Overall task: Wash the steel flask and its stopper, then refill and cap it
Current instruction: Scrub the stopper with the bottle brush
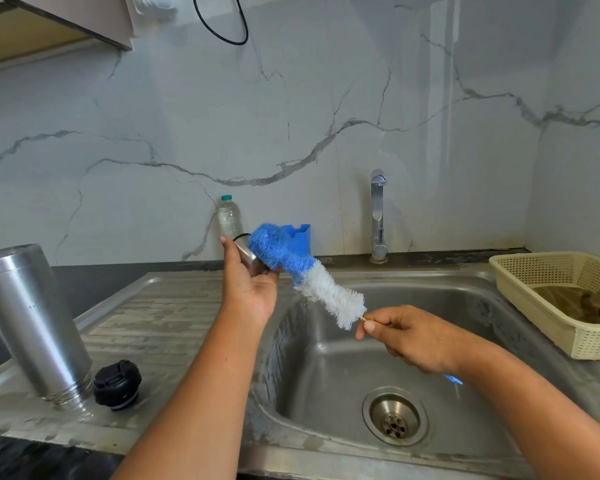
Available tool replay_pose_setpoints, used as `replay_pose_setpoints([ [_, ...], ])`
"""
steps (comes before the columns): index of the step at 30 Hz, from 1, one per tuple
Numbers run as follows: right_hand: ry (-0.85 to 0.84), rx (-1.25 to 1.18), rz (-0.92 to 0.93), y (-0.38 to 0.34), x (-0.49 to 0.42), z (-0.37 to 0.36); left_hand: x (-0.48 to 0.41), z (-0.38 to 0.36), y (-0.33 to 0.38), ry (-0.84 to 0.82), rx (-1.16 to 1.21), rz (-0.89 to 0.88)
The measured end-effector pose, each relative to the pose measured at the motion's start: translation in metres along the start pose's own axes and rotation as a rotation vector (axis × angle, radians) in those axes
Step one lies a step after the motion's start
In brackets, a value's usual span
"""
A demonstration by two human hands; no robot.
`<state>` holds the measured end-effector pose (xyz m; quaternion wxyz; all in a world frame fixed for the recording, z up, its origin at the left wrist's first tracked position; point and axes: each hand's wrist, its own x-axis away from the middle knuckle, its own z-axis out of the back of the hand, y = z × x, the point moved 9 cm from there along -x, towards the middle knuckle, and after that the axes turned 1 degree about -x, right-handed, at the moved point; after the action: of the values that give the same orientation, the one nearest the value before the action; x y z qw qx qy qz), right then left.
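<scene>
Slippage is what we fear first: our right hand (pixel 406 336) only pinches the thin wire tip of the brush (pixel 302 271), so a hard twist could spin it loose and drop it into the sink (pixel 326 358) below. Our left hand (pixel 248 289) is curled round a small steel cup (pixel 248 257), bristles bent against its mouth; wet steel could slide from that grip. Well left of and below that hand, the flask (pixel 32 323) stands mouth-down on the draining board (pixel 153 313), stopper (pixel 117 379) just beside it, where a stray elbow could topple it. Beyond the hands we see a tap (pixel 378 216), a plastic bottle (pixel 228 216) and a marble wall (pixel 291 116). A cream basket (pixel 520 261) sits right of the right hand, with dark worktop (pixel 84 282) around.
</scene>
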<state>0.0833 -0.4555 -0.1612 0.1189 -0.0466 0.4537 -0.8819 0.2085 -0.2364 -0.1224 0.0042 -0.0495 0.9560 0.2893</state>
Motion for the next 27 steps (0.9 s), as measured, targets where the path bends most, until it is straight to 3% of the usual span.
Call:
replay_pose_setpoints([
  [7, 0.136, -0.078, 0.007, -0.001, -0.001, 0.012, 0.017, -0.017, -0.03, -0.081, -0.129, 0.111],
  [13, -0.042, -0.139, -0.046, 0.0, 0.004, -0.003, 0.005, -0.002, -0.009, -0.012, -0.025, 0.05],
  [18, 0.105, -0.149, -0.041, 0.002, -0.001, 0.008, 0.01, -0.009, -0.027, -0.036, -0.061, 0.129],
  [27, 0.101, -0.174, -0.034, 0.001, -0.001, 0.006, 0.014, -0.005, -0.028, 0.043, -0.042, 0.145],
])
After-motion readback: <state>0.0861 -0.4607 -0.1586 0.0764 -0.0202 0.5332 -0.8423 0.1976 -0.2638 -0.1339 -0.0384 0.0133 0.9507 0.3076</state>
